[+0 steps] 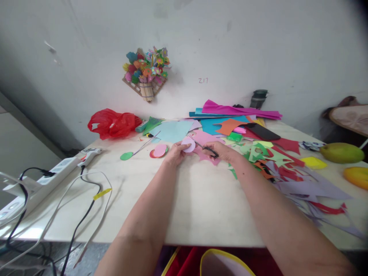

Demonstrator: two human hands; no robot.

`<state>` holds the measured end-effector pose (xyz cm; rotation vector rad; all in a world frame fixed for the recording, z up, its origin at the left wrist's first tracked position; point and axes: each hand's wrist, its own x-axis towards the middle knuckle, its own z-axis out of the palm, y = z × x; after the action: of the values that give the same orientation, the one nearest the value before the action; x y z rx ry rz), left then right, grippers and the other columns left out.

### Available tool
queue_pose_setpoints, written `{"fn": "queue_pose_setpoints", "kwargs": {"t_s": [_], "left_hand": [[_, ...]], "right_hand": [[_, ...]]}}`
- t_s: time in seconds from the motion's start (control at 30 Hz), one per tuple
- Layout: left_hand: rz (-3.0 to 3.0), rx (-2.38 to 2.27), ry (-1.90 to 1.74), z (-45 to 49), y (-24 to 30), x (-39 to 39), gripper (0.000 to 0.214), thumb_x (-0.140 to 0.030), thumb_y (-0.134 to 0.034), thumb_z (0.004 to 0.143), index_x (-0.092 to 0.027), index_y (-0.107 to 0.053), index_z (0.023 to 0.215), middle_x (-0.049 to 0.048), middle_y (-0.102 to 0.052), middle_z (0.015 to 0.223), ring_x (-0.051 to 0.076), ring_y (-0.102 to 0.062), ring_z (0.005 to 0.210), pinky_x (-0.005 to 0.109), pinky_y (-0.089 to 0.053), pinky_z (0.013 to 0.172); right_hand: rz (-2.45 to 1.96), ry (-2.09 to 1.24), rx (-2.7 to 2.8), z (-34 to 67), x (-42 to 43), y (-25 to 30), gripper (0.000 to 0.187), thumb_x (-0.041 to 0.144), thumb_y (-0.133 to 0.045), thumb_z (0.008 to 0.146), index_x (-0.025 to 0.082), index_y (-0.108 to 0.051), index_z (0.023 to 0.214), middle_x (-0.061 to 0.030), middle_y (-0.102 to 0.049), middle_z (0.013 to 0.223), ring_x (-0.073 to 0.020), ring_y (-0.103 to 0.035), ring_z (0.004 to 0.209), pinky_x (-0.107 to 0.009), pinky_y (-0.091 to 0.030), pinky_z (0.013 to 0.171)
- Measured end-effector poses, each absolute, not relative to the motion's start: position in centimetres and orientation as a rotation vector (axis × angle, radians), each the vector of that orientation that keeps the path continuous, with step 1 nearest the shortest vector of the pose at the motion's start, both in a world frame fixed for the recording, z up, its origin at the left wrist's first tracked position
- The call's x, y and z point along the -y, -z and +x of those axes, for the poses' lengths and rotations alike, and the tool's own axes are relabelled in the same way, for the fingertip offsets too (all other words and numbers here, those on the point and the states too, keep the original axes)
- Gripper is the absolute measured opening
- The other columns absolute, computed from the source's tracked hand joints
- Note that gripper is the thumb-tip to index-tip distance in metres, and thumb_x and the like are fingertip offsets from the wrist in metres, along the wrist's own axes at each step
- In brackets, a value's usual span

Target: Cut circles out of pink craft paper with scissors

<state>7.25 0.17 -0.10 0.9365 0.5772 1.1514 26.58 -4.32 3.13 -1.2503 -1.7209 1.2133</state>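
Between the thumb and fingers of my left hand (176,153) is a pale lilac paper circle (188,145). My right hand (220,150) is closed round the black handles of a pair of scissors (211,151), whose blades point up and left toward the circle. Whether the blades touch its edge I cannot tell. Left of my left hand lie pink circles (160,150) over red and green ones, and a green circle (126,156) farther left. A pink sheet with cut-out edges (208,140) lies just behind the scissors.
Coloured scraps (287,172) cover the table's right side, near a dark phone (263,131) and a mango (342,153). Rolled magenta sheets (241,110) and a dark cup (258,99) stand behind. At left are a red plastic bag (113,123), a power strip (54,178) and loose cables (92,199).
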Motion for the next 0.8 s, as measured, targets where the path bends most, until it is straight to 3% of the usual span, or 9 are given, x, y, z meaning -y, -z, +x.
{"fn": "queue_pose_setpoints", "kwargs": {"t_s": [0.23,0.47,0.8], "left_hand": [[0.911,-0.567,-1.171,7.22,0.1,-0.2,0.021,-0.006,-0.071,0.063,-0.004,-0.068,0.084,0.016,-0.073,0.086,0.028,-0.07,0.091,0.034,-0.058,0.08],[0.897,-0.553,-1.167,7.2,0.19,-0.21,0.02,-0.005,-0.07,0.063,-0.005,-0.068,0.082,0.0148,-0.073,0.085,0.026,-0.071,0.088,0.032,-0.058,0.079],[0.903,-0.573,-1.165,7.26,-0.01,-0.14,0.019,-0.004,-0.07,0.061,-0.006,-0.068,0.081,0.0147,-0.073,0.084,0.027,-0.07,0.09,0.033,-0.057,0.079]], "right_hand": [[-1.23,-1.238,1.712,26.68,4.12,-2.94,0.017,0.031,-0.066,0.072,0.017,-0.059,0.069,0.0047,-0.049,0.046,-0.0085,-0.044,0.037,-0.02,-0.035,0.036],[-1.237,-1.21,1.761,26.61,4.28,-3.05,0.027,0.04,-0.068,0.072,0.017,-0.055,0.065,0.0041,-0.051,0.047,-0.0087,-0.046,0.037,-0.019,-0.034,0.034],[-1.219,-1.229,1.761,26.48,4.32,-2.83,0.026,0.042,-0.066,0.076,0.017,-0.058,0.071,0.0036,-0.053,0.049,-0.0086,-0.046,0.037,-0.019,-0.034,0.033]]}}
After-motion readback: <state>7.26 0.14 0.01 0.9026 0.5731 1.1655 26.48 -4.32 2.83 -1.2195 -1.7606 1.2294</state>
